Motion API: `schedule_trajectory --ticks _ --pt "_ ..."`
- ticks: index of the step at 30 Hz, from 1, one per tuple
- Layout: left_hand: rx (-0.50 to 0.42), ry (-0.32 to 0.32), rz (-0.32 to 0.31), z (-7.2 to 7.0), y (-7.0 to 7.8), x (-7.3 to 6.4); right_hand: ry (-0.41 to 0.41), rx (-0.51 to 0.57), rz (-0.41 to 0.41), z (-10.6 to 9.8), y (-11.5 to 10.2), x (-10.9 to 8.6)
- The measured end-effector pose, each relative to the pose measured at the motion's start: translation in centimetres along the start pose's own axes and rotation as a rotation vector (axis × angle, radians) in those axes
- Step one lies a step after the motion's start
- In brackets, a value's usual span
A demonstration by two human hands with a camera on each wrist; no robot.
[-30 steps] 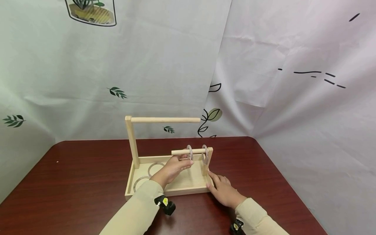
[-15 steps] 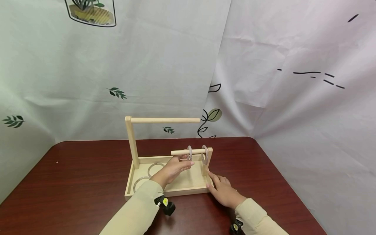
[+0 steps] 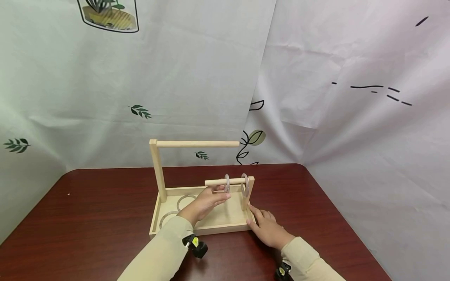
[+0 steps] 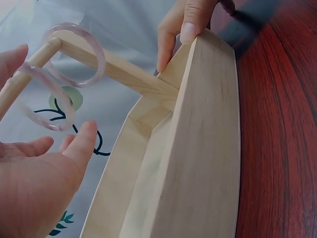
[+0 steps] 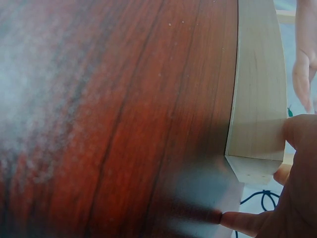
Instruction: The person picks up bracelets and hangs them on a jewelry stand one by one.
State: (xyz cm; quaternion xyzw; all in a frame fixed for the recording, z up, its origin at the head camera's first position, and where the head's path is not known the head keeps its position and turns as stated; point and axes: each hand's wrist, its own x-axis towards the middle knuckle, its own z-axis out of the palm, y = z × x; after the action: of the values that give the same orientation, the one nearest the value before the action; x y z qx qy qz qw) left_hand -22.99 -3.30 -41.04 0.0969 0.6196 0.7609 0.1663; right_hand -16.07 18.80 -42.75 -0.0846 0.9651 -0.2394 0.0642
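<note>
A clear, pale bangle (image 3: 227, 183) hangs on the short lower rod (image 3: 213, 182) of a wooden jewelry stand (image 3: 225, 229). My left hand (image 3: 206, 201) is around this bangle with thumb and fingers spread; in the left wrist view a gap shows between the thumb (image 4: 86, 136) and the bangle (image 4: 62, 106). A second bangle (image 3: 245, 186) hangs closer to the right post (image 3: 250, 189). My right hand (image 3: 268, 230) rests against the right end of the stand's tray, thumb at the front corner and index finger stretched along the end wall. One finger (image 5: 242, 220) touches the tabletop.
Two more bangles lie in the tray's left part, one toward the back (image 3: 181, 199) and one in front (image 3: 163, 220), partly behind the left arm. A taller rod (image 3: 198, 144) extends from the left post (image 3: 158, 171). The stand is on a dark red wooden table (image 3: 105, 226).
My left hand has shifted slightly left, its thumb coming away from the bangle. The bangle now hangs straighter from the lower rod. The right hand and the stand keep their places.
</note>
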Motion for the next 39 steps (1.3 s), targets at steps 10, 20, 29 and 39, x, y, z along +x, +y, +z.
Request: schedule_trajectory --ticks 10,20,29,39 --pt "0.065 0.033 -0.006 -0.6 0.5 -0.8 -0.007 -0.002 0.001 -0.1 -0.1 0.1" --pt "0.218 0.114 0.005 -1.6 1.2 -1.9 -0.013 0.001 0.004 -0.2 0.0 0.1" --pt "0.474 0.199 0.017 -2.6 1.6 -3.1 0.005 -0.031 -0.009 -0.1 0.2 0.4" --pt "0.617 0.191 0.116 -3.3 1.9 -4.7 0.028 -0.068 -0.019 -0.1 0.7 0.6"
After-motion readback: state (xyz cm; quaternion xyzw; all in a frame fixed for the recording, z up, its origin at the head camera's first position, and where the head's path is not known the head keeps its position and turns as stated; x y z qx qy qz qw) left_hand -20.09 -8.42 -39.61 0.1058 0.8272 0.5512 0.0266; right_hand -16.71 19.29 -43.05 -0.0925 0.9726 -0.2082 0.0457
